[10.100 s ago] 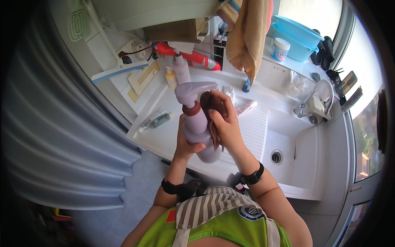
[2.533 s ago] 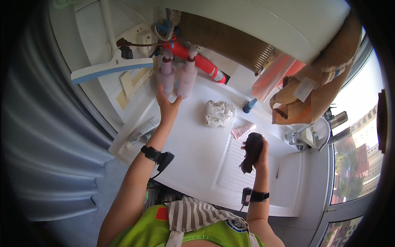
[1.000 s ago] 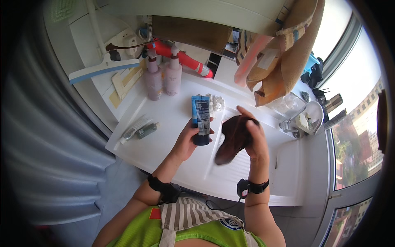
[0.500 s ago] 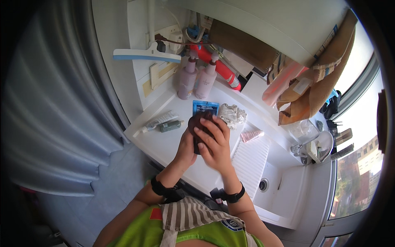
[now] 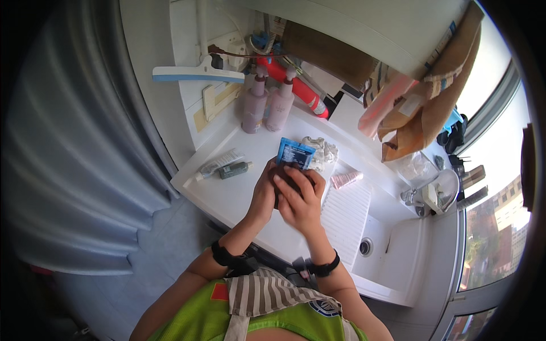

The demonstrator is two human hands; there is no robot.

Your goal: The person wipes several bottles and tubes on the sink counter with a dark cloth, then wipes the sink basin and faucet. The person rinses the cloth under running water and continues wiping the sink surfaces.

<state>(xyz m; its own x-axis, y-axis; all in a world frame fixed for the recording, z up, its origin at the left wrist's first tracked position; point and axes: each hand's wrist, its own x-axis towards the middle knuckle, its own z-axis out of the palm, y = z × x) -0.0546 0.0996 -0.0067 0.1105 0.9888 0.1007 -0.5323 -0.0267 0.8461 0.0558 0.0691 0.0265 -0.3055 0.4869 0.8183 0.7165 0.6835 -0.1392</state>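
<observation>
A dark brown rounded object (image 5: 292, 175), mostly covered by fingers, is held between my two hands above the white counter. My left hand (image 5: 263, 194) closes around its left side, while my right hand (image 5: 302, 203) lies over its top with bent fingers. A flat blue packet (image 5: 295, 154) with a dark printed panel sticks up tilted from beyond my fingertips. Its lower end is hidden by the brown object, and which hand grips it I cannot tell. Just beyond the packet lies a crumpled white cloth (image 5: 322, 151).
A green bottle (image 5: 235, 170) and a clear tube (image 5: 222, 161) lie at the left. Two pump bottles (image 5: 279, 109) stand behind. Rightward are a pink tube (image 5: 346, 180), a ribbed washboard (image 5: 348, 219) and a sink (image 5: 392, 244). A squeegee (image 5: 199, 74) hangs on the wall.
The blue packet lay flat on the counter behind my hands; now it is tilted, shifted right and up against the brown object. My right-hand fingers have moved lower on that object.
</observation>
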